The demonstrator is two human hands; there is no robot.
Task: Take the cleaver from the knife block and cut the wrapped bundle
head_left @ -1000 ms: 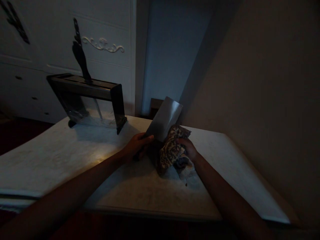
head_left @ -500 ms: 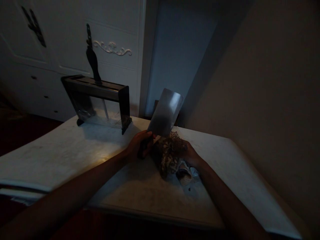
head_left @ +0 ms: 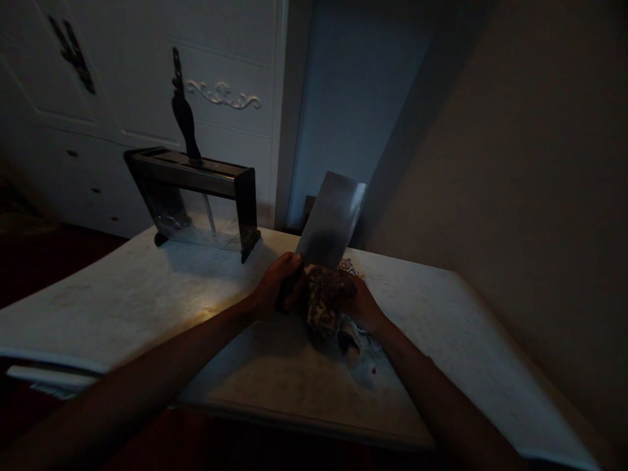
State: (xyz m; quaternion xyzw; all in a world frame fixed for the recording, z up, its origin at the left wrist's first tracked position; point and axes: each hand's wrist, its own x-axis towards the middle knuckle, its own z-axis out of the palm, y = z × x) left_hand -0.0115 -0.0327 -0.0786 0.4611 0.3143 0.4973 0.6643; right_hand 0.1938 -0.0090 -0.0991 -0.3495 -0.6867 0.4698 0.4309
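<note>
My left hand (head_left: 277,288) is closed around the dark handle of a cleaver (head_left: 330,219), whose broad grey blade points up and away. A patterned cloth (head_left: 324,299) is bunched in my right hand (head_left: 360,302) and pressed against the lower part of the blade near the handle. Both hands are over the pale table (head_left: 147,301), close together. The room is dim.
A knife block (head_left: 196,196) with clear sides stands at the table's far left, one dark-handled knife (head_left: 182,111) sticking up from it. White panelled cabinets (head_left: 122,85) lie behind, a plain wall on the right. The table's front edge is near me.
The cloth has slid down the blade from its middle to its base by the handle. The cleaver has stayed upright in my left hand, with small shifts.
</note>
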